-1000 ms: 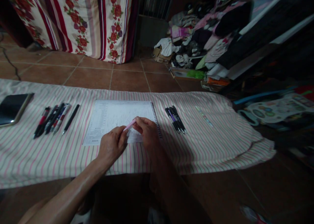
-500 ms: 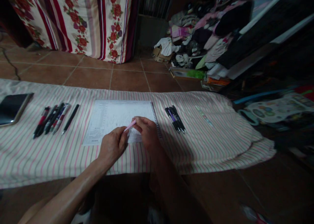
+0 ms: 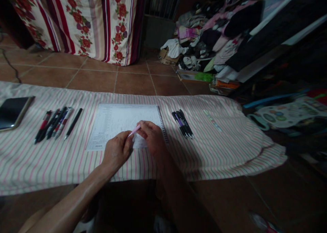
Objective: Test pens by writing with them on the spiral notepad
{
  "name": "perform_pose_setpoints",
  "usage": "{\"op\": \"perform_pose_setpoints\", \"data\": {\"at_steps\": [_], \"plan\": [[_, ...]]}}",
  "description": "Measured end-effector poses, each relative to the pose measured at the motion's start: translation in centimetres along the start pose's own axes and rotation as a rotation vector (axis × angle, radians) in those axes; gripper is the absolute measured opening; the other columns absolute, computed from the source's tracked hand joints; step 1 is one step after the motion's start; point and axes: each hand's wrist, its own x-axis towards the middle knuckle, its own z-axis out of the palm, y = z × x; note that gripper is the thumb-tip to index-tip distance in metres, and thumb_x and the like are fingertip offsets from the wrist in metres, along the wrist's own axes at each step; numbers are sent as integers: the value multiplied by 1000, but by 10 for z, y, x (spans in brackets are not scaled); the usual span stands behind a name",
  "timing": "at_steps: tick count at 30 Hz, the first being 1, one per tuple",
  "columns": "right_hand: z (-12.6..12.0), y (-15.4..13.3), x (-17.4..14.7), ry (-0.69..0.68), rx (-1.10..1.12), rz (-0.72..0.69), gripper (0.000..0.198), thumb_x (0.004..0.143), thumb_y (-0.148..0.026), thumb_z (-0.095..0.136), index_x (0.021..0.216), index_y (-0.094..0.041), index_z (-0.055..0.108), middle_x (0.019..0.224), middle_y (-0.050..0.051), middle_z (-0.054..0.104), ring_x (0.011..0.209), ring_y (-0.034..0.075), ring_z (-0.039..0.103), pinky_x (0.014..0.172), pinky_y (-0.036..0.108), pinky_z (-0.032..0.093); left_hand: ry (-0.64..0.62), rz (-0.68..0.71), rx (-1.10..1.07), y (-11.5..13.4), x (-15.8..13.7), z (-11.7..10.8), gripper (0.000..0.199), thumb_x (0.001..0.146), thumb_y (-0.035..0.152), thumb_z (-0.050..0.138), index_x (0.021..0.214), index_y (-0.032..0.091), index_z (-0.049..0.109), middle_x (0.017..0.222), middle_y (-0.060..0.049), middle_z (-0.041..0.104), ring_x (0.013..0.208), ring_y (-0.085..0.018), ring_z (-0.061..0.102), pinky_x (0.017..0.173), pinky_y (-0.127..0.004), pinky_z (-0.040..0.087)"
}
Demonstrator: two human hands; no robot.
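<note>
A slim pink pen (image 3: 134,130) is held between my two hands, over the lower part of a spiral-bound notebook (image 3: 127,112). My left hand (image 3: 117,147) is closed round its lower left end. The fingertips of my right hand (image 3: 151,133) pinch its upper right end. Faint print and marks show on the notebook's white page; its wire spiral runs down the right side. To the right of the notebook lies a small group of black and purple pens (image 3: 182,124). On the left, a single black pen (image 3: 73,124) lies apart from a cluster of several pens (image 3: 53,124).
A striped cloth (image 3: 217,151) covers the low table. A dark tablet or similar flat device (image 3: 14,112) lies at the far left. A pale patterned strip-like item (image 3: 213,120) rests at right. Beyond are a floral curtain (image 3: 87,22) and piled clothes (image 3: 212,39) on the tiled floor.
The pink pen and the fingers of my right hand have shifted very slightly to the left. Both hands keep their hold, and the other things lie as before.
</note>
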Motion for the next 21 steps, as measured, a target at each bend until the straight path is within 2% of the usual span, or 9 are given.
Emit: {"op": "perform_pose_setpoints", "data": {"at_steps": [4, 8, 16, 21], "plan": [[-2, -3, 1, 56, 44, -17, 19, 61, -32, 71, 73, -16, 69, 80, 2, 66, 80, 13, 61, 81, 28, 51, -18, -20, -3, 1, 0, -1, 34, 90, 35, 36, 95, 16, 63, 80, -5, 68, 72, -18, 63, 64, -27, 44], [0, -7, 0, -8, 133, -9, 17, 63, -29, 69, 76, -17, 69, 83, 3, 68, 84, 15, 62, 81, 28, 51, -17, -28, -26, 3, 0, -2, 33, 90, 35, 36, 94, 17, 64, 75, -4, 67, 68, -17, 62, 62, -27, 44], [0, -7, 0, 0, 141, 50, 21, 66, -31, 68, 82, -17, 68, 86, 4, 68, 81, 13, 63, 77, 26, 50, 12, -19, -66, 0, 0, 1, 31, 88, 35, 40, 95, 18, 64, 75, -3, 67, 67, -16, 62, 61, -27, 44], [-1, -9, -1, 4, 156, 58, 23, 63, -31, 70, 82, -18, 68, 78, 1, 66, 73, 12, 63, 70, 24, 51, -14, -44, -83, 3, 0, -1, 33, 88, 35, 40, 104, 17, 62, 74, -3, 67, 62, -15, 61, 57, -26, 44]]}}
